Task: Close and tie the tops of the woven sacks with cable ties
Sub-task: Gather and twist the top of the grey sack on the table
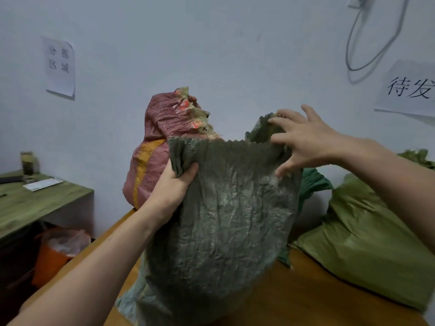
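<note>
now, both hands at the mouth of the grey-green sack

well, from where i stand the grey-green sack sits upright near the middle of the wooden worktop, close to its near edge, crumpled and full in the belly. its top is not tied; the zigzag rim runs slack between the two hands. the left hand grips the left end of the rim, with fingers and thumb curled tight round a bunched wad of the weave. the right hand is at the right end of the rim: its fingers are spread and bent over a raised fold of fabric, the thumb presses on the front face below, and the fold is caught between them (a looser hold than the left's).

behind it, toward the far left corner of the worktop, a red sack with an orange stripe stands against the wall, its top rumpled and frayed. along the right edge a light green sack lies on its side, and a darker green sack shows between it and the one being handled, mostly hidden.

off the worktop's left edge stands a lower green-toned desk with a jar and a white slip of paper on it. an orange bin with a plastic liner sits beneath it. two paper signs hang on the wall, one to the left and one at the right edge of view, and a grey cable loops down near the right-hand one.
</note>
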